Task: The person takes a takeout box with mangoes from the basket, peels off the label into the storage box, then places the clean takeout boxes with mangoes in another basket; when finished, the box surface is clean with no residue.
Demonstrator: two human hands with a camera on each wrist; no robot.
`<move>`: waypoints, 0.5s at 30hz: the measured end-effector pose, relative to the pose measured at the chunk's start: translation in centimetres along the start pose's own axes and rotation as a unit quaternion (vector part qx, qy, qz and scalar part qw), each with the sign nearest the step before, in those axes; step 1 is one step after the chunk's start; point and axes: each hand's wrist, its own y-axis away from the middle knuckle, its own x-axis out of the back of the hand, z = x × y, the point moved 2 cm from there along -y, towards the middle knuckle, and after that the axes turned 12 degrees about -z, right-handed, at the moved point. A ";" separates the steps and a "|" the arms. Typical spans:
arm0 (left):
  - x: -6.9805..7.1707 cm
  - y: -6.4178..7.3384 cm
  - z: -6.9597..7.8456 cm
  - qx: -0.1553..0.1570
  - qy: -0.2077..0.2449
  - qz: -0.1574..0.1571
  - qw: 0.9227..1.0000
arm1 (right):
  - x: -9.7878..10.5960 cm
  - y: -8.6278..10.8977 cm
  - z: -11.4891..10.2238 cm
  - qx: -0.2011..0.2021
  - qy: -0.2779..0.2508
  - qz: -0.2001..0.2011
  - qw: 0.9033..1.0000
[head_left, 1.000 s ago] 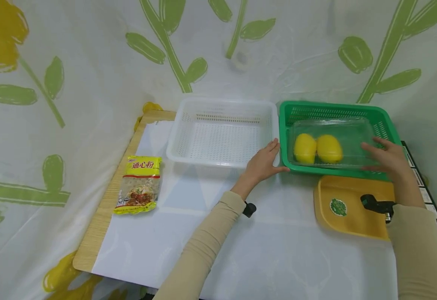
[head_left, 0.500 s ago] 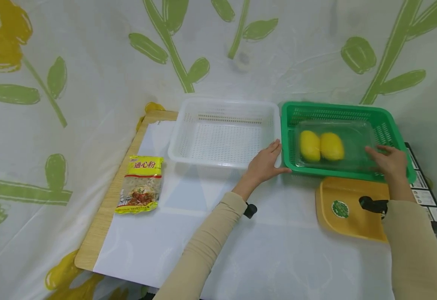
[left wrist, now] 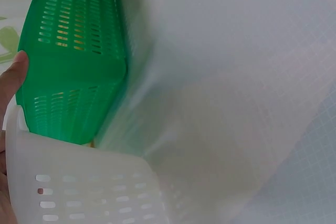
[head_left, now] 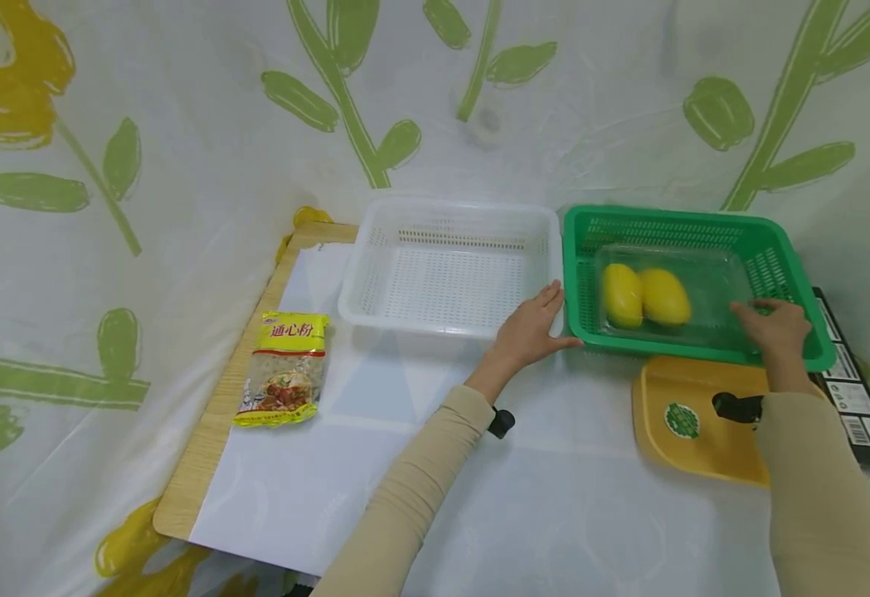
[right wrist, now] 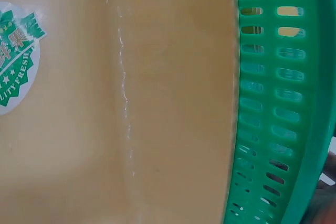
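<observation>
In the head view, a clear lidded plastic box point(head_left: 718, 286) with two yellow oval fruits point(head_left: 664, 297) lies inside the green basket point(head_left: 818, 332). At the box's right end, my right hand point(head_left: 778, 333) pinches its edge with thumb and curled fingers; the right wrist view shows only blurred fingers past the green rim. My left hand point(head_left: 530, 330) rests where the two baskets meet. Its straight fingers lie over the right rim of the white basket point(head_left: 420, 323), while the thumb point(left wrist: 14, 74) touches the green basket's rim in the left wrist view.
A yellow-topped bag of pasta point(head_left: 284, 369) lies at the left of the table point(head_left: 203, 473). In front of the green basket stands an orange tray point(head_left: 662, 452) with a green sticker, under my right forearm. A black labelled box point(head_left: 863, 406) is at the far right.
The clear box has sunk lower into the green basket and shifted slightly right and nearer. My right hand moved with it, its fingers curling in. The left hand stayed at the rims.
</observation>
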 end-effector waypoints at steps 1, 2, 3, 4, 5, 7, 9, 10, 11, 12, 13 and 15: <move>0.0 0.0 0.0 0.000 -0.001 0.001 1.000 | 0.0 -0.1 0.0 0.000 0.008 0.000 1.000; 0.0 0.0 0.0 0.000 -0.003 0.002 1.000 | 0.0 -0.2 0.0 -0.001 0.015 -0.001 1.000; 0.0 -0.1 0.0 0.000 -0.004 0.002 1.000 | 0.0 -0.3 0.0 -0.003 0.021 -0.001 1.000; -0.1 -0.1 0.1 -0.001 -0.005 0.003 1.000 | 0.0 -0.4 0.1 -0.004 0.026 -0.001 1.000; -0.1 -0.2 0.1 -0.002 -0.007 0.004 1.000 | 0.1 -0.4 0.1 -0.005 0.027 -0.003 1.000; -0.1 -0.2 0.3 -0.002 -0.008 0.004 1.000 | 0.2 -0.4 0.2 -0.005 0.031 -0.008 0.999; -0.1 -0.3 0.4 -0.001 -0.008 0.004 1.000 | 0.2 -0.4 0.2 -0.001 0.036 -0.012 0.999; -0.1 -0.3 0.5 -0.001 -0.008 0.004 1.000 | 0.2 -0.4 0.2 0.001 0.036 -0.016 0.999; -0.1 -0.3 0.5 -0.001 -0.008 0.005 1.000 | 0.2 -0.4 0.2 0.003 0.037 -0.018 0.999; -0.2 -0.3 0.6 -0.003 -0.009 0.005 1.000 | 0.2 -0.3 0.3 0.003 0.039 -0.019 0.999; -0.2 -0.3 0.7 -0.005 -0.010 0.005 1.000 | 0.2 -0.2 0.3 0.002 0.037 -0.019 0.999; -0.2 -0.3 0.9 -0.008 -0.012 0.005 1.000 | 0.1 0.0 0.3 -0.002 0.038 -0.019 0.999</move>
